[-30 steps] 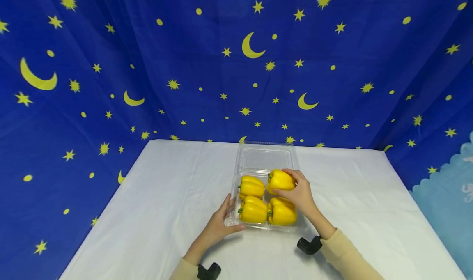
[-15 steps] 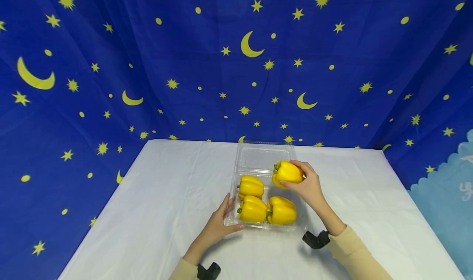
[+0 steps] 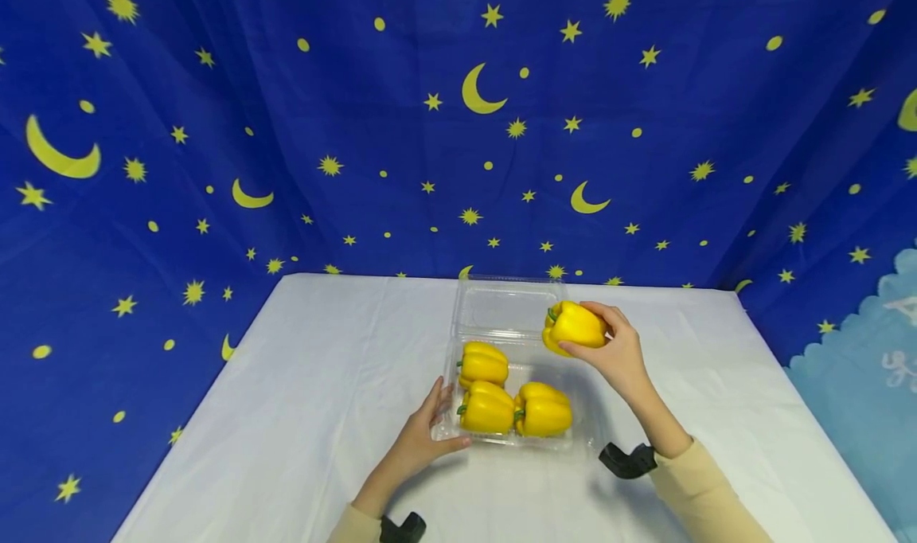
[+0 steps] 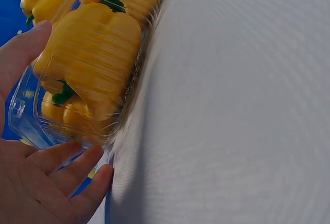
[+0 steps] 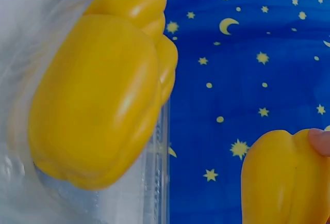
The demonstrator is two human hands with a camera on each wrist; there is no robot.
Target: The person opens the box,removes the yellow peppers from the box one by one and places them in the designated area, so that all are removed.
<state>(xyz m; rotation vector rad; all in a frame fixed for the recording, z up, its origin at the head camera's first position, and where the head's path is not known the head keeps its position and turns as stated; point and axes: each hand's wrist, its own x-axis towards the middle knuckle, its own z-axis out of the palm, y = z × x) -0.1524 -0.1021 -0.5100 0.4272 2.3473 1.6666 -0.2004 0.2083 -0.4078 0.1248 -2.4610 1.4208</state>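
There, gripping a glossy yellow bell pepper [image 3: 579, 325] in the right hand [image 3: 618, 352], with stem [image 3: 552, 315] toward the white-clothed table's [image 3: 344, 376] left edge, left hand [image 3: 421, 438] spread against the clear plastic container [image 3: 533, 360].

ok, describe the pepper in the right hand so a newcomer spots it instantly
On the white table sits an open clear container. Above its right side, the right hand grips a yellow pepper, green stem toward the left in the head view. It's the only pepper in a hand; the other three peppers sit inside the container.
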